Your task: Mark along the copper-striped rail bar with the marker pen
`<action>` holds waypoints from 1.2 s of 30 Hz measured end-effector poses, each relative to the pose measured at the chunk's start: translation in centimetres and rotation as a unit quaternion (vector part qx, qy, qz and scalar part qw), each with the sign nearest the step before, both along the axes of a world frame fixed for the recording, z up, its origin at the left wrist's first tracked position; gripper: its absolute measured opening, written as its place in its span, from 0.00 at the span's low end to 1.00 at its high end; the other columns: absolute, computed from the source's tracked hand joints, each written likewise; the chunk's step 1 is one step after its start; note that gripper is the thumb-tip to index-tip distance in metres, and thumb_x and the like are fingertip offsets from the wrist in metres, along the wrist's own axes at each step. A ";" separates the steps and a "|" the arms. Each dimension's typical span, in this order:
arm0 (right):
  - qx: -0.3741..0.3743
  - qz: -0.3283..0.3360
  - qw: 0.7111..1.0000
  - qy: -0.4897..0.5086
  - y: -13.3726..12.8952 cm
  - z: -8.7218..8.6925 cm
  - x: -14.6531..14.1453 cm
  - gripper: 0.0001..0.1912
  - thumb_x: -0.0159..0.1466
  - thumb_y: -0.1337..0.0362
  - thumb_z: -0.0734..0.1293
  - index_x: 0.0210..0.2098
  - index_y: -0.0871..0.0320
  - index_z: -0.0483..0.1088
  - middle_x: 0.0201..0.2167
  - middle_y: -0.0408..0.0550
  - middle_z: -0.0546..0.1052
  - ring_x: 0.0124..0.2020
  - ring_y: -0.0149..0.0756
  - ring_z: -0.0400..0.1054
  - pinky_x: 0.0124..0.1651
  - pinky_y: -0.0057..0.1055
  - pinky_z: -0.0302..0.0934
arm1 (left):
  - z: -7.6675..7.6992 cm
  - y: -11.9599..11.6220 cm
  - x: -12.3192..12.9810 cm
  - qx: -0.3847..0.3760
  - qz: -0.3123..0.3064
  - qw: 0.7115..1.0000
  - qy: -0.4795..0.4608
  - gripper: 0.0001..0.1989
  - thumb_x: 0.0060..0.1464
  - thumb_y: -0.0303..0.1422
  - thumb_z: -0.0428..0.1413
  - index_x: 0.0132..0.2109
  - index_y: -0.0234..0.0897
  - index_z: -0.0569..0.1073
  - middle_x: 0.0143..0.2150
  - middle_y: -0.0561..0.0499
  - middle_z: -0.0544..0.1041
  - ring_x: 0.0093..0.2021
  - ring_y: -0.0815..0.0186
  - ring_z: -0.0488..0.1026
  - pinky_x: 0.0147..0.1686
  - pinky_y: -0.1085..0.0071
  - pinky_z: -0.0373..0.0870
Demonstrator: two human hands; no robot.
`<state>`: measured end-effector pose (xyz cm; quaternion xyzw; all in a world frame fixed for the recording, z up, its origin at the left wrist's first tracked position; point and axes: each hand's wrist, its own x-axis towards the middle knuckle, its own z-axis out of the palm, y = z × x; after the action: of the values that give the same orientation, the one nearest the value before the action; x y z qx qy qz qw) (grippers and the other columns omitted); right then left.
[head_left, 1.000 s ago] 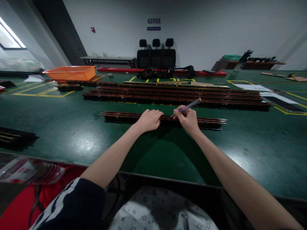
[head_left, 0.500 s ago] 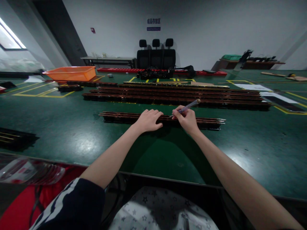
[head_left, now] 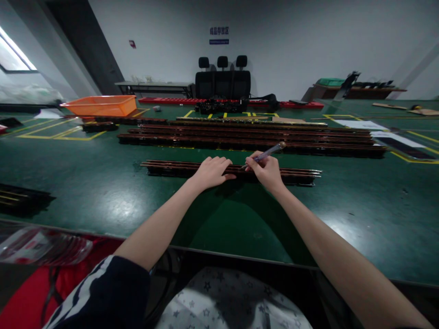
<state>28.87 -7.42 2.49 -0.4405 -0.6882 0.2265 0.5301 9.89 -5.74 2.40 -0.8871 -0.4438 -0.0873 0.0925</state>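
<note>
A small bundle of long, dark, copper-edged strips (head_left: 295, 175) lies crosswise on the green table in front of me. Over its middle rests my left hand (head_left: 213, 172), fingers bent across the top and far side, thumb along the near side. Just right of it, my right hand (head_left: 265, 171) pinches a clear-barrelled pen (head_left: 269, 152). The pen tilts, with its upper end to the right and its tip down at the strips between my hands. Whether the tip touches them I cannot tell.
A wider stack of similar strips (head_left: 206, 137) lies just beyond. An orange bin (head_left: 103, 106) stands at the back left. More dark strips (head_left: 24, 197) lie near the left edge, by a plastic bottle (head_left: 37, 244). White papers (head_left: 398, 138) are at the right.
My left thumb has stretched slightly to the right along the strips. The pen and my right hand stay almost where they were.
</note>
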 end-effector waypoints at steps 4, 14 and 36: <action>0.005 -0.004 1.000 0.006 0.0 0.0 -0.1 0.13 0.58 0.55 0.66 0.25 0.58 0.69 0.18 0.46 0.75 0.21 0.36 0.71 0.29 0.32 0.64 | 0.3 -0.1 0.1 -0.013 0.006 1.000 -0.004 0.22 0.62 0.48 0.49 0.52 0.34 0.69 0.47 0.43 0.76 0.48 0.55 0.72 0.45 0.63 0.63; 0.003 -0.011 1.000 0.005 0.1 -0.1 0.1 0.13 0.58 0.54 0.66 0.25 0.57 0.69 0.18 0.45 0.75 0.21 0.35 0.71 0.30 0.33 0.64 | 0.5 -0.1 0.0 -0.033 0.011 0.999 -0.014 0.20 0.61 0.47 0.50 0.50 0.35 0.69 0.47 0.43 0.76 0.48 0.54 0.73 0.46 0.61 0.65; 0.011 -0.027 1.000 -0.010 0.0 0.1 0.4 0.12 0.58 0.56 0.65 0.24 0.57 0.68 0.17 0.45 0.73 0.21 0.35 0.69 0.29 0.33 0.62 | 0.5 0.4 -0.7 -0.047 -0.005 0.998 -0.035 0.18 0.59 0.46 0.52 0.46 0.35 0.69 0.46 0.45 0.76 0.48 0.55 0.72 0.45 0.63 0.64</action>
<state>29.23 -7.42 2.63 -0.4556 -0.6837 0.2000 0.5339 9.16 -5.33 2.89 -0.8892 -0.4456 -0.0976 0.0346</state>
